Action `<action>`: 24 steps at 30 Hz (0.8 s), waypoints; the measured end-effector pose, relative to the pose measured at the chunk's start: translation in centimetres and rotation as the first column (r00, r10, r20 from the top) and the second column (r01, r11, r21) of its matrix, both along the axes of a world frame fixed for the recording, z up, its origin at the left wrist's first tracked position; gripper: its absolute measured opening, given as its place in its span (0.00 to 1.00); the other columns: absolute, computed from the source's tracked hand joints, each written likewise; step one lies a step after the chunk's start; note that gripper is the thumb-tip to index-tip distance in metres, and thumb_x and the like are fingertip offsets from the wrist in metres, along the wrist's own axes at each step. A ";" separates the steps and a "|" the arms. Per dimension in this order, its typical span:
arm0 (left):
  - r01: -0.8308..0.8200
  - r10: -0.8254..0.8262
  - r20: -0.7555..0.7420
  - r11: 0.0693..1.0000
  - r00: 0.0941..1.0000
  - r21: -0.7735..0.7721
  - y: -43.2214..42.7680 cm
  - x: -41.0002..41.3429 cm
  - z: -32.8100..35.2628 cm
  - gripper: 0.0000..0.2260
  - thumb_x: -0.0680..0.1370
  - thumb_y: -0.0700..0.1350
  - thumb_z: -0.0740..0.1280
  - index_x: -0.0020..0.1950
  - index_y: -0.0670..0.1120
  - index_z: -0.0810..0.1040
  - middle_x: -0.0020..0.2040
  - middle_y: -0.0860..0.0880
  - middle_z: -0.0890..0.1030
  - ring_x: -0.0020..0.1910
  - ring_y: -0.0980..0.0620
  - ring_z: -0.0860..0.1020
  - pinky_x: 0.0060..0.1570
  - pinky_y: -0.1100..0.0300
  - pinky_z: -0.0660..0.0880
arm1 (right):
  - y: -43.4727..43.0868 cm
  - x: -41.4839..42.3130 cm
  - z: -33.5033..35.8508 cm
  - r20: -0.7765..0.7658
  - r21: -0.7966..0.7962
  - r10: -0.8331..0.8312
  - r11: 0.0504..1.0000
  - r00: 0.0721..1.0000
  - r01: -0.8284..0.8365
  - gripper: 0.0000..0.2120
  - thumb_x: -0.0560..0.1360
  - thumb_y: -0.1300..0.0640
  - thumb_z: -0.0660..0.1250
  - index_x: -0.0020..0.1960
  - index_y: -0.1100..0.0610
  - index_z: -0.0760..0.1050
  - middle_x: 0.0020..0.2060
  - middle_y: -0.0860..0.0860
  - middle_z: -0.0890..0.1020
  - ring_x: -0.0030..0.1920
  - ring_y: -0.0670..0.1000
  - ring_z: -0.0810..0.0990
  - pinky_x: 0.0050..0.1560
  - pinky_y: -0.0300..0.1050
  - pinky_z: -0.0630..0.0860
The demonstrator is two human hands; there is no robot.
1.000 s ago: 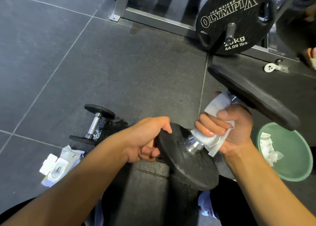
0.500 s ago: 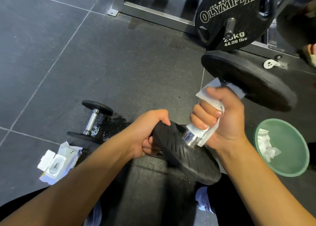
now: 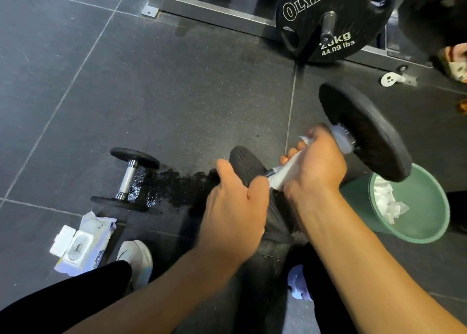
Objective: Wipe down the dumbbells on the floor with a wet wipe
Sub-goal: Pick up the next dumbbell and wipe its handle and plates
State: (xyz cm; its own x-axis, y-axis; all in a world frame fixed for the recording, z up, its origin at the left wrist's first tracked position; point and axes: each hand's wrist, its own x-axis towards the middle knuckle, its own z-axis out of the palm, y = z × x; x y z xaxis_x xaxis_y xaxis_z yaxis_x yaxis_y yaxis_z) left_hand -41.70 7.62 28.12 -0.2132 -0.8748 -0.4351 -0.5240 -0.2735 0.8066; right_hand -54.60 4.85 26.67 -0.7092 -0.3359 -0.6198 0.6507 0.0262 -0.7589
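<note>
Head view — right hand point(image 3: 313, 166) curls the wipe point(image 3: 280, 176) round the big dumbbell point(image 3: 364, 131), mid-wipe, left hand point(image 3: 235, 207) gripping its plate — small dumbbell point(image 3: 129, 179) possibly undone.

The floor tiles point(image 3: 50, 55) in the upper left are dark grey with pale grout lines. The mat point(image 3: 189, 93) at centre is black with fine light flecks, and its wet patch point(image 3: 174, 184) shows glossy black. The held dumbbell point(image 3: 364, 131) has matte black plates, the near one ribbed. The wipe point(image 3: 285, 174) round its bar is white. The small dumbbell point(image 3: 127, 179) at left is black with a chrome handle. The bin point(image 3: 427, 202) at right is pale green. The weight plate point(image 3: 303, 30) at top is black with white lettering. The wipe pack point(image 3: 83, 245) at lower left is white and lilac.
</note>
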 end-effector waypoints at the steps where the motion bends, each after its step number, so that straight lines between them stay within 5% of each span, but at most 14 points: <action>1: 0.019 -0.019 0.004 0.999 1.000 -0.025 0.3 -0.1 -0.2 0.12 0.71 0.57 0.55 0.46 0.51 0.56 0.38 0.39 0.78 0.40 0.34 0.82 0.46 0.39 0.78 | -0.1 -0.2 -0.2 0.027 0.004 -0.009 1.000 1.000 0.009 0.14 0.75 0.61 0.63 0.34 0.52 0.63 0.24 0.48 0.64 0.23 0.48 0.61 0.26 0.40 0.60; 4: 0.070 -0.070 0.012 0.997 0.997 -0.038 -0.9 -0.1 -1.0 0.11 0.76 0.55 0.56 0.47 0.48 0.60 0.40 0.42 0.75 0.37 0.42 0.77 0.38 0.50 0.72 | -0.1 -0.7 -0.5 0.095 -0.049 0.047 0.998 0.994 -0.042 0.16 0.73 0.63 0.62 0.30 0.51 0.60 0.24 0.48 0.61 0.23 0.48 0.57 0.27 0.40 0.58; 10: -0.084 0.173 -0.222 0.928 0.960 0.363 -3.3 1.4 -1.4 0.06 0.81 0.45 0.60 0.44 0.49 0.66 0.26 0.53 0.64 0.19 0.52 0.61 0.23 0.61 0.58 | -0.1 -1.1 0.2 0.052 -0.280 0.435 0.870 0.899 -0.405 0.20 0.74 0.63 0.60 0.25 0.50 0.63 0.21 0.47 0.58 0.25 0.48 0.52 0.27 0.44 0.53; 13: -0.033 0.170 -0.272 0.895 0.947 0.445 -4.2 2.3 -1.2 0.06 0.79 0.46 0.60 0.44 0.47 0.66 0.28 0.49 0.60 0.20 0.52 0.57 0.23 0.64 0.54 | 0.2 -1.4 0.6 0.006 -0.396 0.595 0.740 0.804 -0.544 0.17 0.63 0.57 0.66 0.23 0.50 0.60 0.19 0.47 0.59 0.25 0.49 0.53 0.31 0.45 0.54; 16: 0.062 0.122 -0.285 0.825 0.951 0.562 -5.6 3.6 -0.7 0.13 0.78 0.46 0.60 0.33 0.47 0.65 0.23 0.50 0.58 0.17 0.54 0.55 0.24 0.68 0.50 | 1.0 -1.6 0.7 -0.074 -0.488 0.762 0.535 0.643 -0.690 0.17 0.65 0.54 0.63 0.19 0.50 0.63 0.16 0.45 0.63 0.21 0.46 0.58 0.31 0.44 0.55; 20: 0.181 0.022 -0.266 0.679 0.964 0.712 -6.6 5.2 -0.9 0.22 0.76 0.47 0.61 0.22 0.50 0.62 0.19 0.53 0.59 0.15 0.56 0.55 0.19 0.71 0.51 | 1.6 -1.1 -0.1 0.018 -0.780 0.888 0.300 0.460 -0.549 0.14 0.67 0.60 0.64 0.28 0.51 0.62 0.18 0.45 0.63 0.21 0.47 0.60 0.29 0.42 0.59; 22: 0.203 0.020 -0.278 0.633 0.960 0.747 -6.7 5.3 -1.3 0.22 0.75 0.48 0.63 0.22 0.50 0.63 0.18 0.54 0.59 0.14 0.57 0.55 0.19 0.71 0.50 | 1.7 -0.5 -0.1 0.094 -0.772 0.860 0.381 0.501 -0.509 0.12 0.68 0.61 0.61 0.28 0.51 0.63 0.18 0.45 0.60 0.20 0.47 0.59 0.27 0.42 0.59; 24: 0.217 0.006 -0.282 0.623 0.959 0.752 -6.4 5.1 -1.6 0.20 0.75 0.48 0.65 0.23 0.48 0.67 0.19 0.52 0.63 0.15 0.56 0.59 0.19 0.69 0.53 | 1.7 -0.1 0.1 0.183 -0.608 0.782 0.566 0.596 -0.557 0.15 0.67 0.58 0.59 0.23 0.51 0.63 0.17 0.45 0.57 0.19 0.46 0.57 0.25 0.40 0.58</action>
State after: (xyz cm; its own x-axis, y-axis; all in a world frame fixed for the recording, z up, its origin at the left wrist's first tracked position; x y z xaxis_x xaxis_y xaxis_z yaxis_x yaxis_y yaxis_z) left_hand -36.60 1.22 26.54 -0.4730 -0.2061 -0.8566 -0.4162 -0.8047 0.4234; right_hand -54.70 6.53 26.79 0.1230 -0.9062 -0.4046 0.8123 0.3262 -0.4834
